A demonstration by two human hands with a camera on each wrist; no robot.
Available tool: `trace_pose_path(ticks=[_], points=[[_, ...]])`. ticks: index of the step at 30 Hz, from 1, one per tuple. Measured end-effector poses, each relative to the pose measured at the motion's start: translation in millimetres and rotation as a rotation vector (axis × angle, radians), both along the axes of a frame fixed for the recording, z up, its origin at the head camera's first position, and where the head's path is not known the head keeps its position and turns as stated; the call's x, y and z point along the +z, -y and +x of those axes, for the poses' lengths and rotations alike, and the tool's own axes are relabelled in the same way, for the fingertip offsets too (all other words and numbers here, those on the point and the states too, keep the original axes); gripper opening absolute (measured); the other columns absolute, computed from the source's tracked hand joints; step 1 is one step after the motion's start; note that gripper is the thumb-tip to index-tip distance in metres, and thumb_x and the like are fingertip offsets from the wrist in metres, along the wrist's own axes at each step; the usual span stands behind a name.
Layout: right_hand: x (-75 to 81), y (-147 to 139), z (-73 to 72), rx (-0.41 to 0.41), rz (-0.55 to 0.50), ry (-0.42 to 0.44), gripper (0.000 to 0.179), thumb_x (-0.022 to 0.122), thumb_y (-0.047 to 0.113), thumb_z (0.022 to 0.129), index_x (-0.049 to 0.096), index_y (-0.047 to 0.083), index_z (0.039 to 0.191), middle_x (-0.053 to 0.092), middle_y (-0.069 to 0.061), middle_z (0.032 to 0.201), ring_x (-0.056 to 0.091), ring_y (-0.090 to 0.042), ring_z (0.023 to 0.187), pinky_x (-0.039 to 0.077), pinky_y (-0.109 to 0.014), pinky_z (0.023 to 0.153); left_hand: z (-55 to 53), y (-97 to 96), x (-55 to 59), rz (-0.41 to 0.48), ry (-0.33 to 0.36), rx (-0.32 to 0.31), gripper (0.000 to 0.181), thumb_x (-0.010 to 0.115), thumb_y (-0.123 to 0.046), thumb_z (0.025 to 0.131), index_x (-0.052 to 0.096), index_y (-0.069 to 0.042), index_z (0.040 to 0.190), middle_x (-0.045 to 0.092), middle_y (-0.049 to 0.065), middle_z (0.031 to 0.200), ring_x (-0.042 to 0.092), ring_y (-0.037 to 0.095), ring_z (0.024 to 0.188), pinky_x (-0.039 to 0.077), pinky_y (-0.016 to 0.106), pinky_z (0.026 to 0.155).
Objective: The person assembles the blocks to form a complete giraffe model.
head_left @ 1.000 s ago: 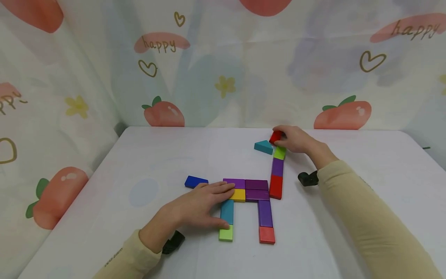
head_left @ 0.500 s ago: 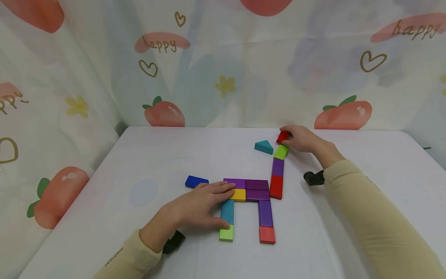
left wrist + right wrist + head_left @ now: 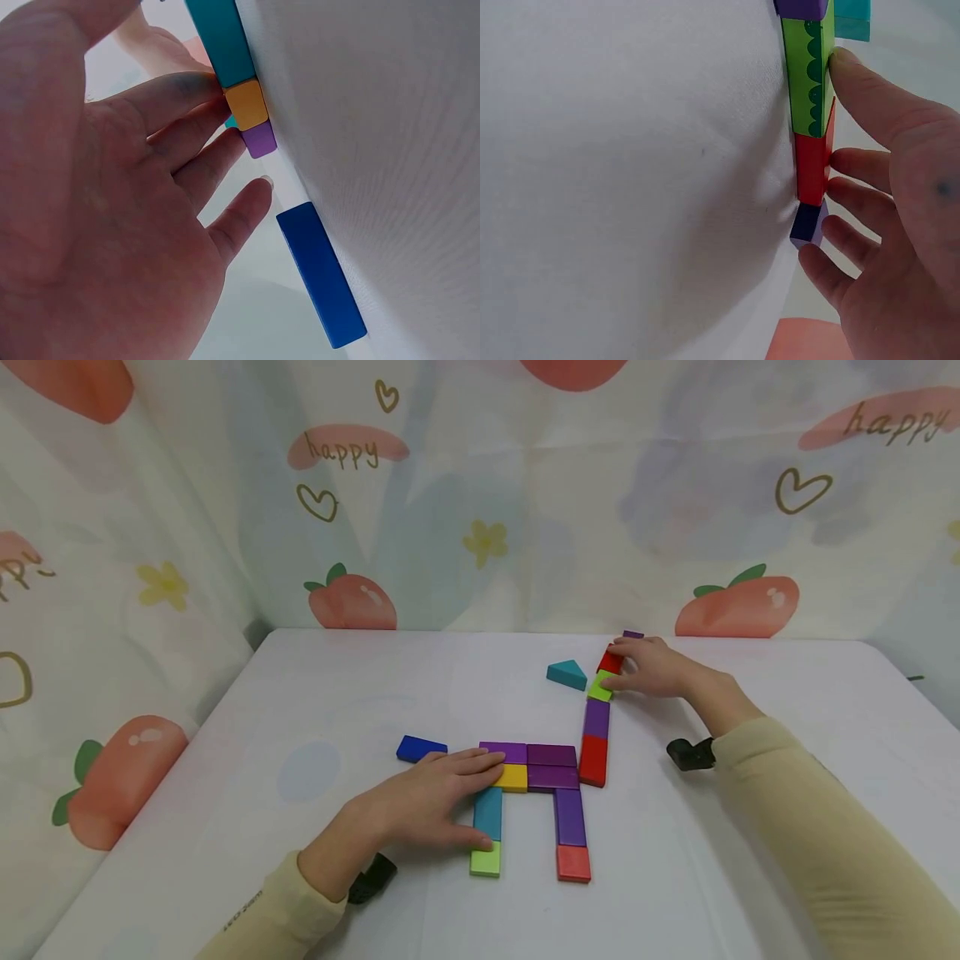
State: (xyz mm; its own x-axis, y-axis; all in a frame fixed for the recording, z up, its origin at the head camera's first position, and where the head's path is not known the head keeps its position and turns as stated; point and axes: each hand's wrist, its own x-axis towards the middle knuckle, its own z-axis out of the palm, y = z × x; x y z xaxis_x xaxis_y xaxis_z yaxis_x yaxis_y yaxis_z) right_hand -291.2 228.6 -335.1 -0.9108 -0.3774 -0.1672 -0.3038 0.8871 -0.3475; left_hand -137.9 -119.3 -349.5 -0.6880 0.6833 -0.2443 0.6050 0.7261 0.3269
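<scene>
My left hand (image 3: 435, 802) lies flat with straight fingers over the left side of a block figure, its fingertips on the yellow block (image 3: 514, 778) and a purple block (image 3: 504, 752). Its thumb touches the light green block (image 3: 486, 862) below the teal block (image 3: 488, 814). Near the back edge my right hand (image 3: 652, 667) touches a slanting row of blocks from above. In the right wrist view its thumb rests on the green block (image 3: 810, 82), its extended fingers on the red block (image 3: 810, 169) and by a small purple block (image 3: 807, 221) at the far end.
A teal triangular block (image 3: 566, 675) lies just left of the slanting row. Left of the figure is a dark blue block (image 3: 420, 749). Dark purple blocks (image 3: 552, 778) and a lower red block (image 3: 573, 864) form the figure's right side. A patterned curtain (image 3: 450, 527) stands behind the table (image 3: 337, 877).
My right hand has shifted right and spread from gripping the red block to touching several blocks. The red and green blocks moved right, then the green slightly back left. My left hand stays put.
</scene>
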Motion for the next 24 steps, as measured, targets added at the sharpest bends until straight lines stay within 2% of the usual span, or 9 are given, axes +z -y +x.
trace_pose_path(ticks=[7, 24], points=[[-3.8, -2.3, -0.1, -0.002, 0.003, -0.015, 0.071, 0.07, 0.032, 0.096, 0.043, -0.009, 0.147, 0.035, -0.031, 0.153, 0.021, -0.056, 0.139, 0.031, -0.069, 0.107, -0.1, 0.4, -0.2, 0.005, 0.002, -0.002, 0.089, 0.069, -0.061, 0.087, 0.036, -0.019, 0.158, 0.023, -0.009, 0.165, 0.016, 0.017, 0.152, 0.022, 0.049, 0.119], [-4.4, -1.5, 0.4, 0.037, -0.011, -0.028, 0.069, 0.07, 0.027, 0.096, 0.041, -0.005, 0.15, 0.033, -0.029, 0.155, 0.02, -0.056, 0.139, 0.033, -0.068, 0.106, -0.1, 0.3, -0.1, 0.005, -0.003, -0.002, 0.089, 0.07, -0.06, 0.087, 0.036, -0.019, 0.158, 0.023, -0.009, 0.165, 0.017, 0.017, 0.152, 0.022, 0.048, 0.119]])
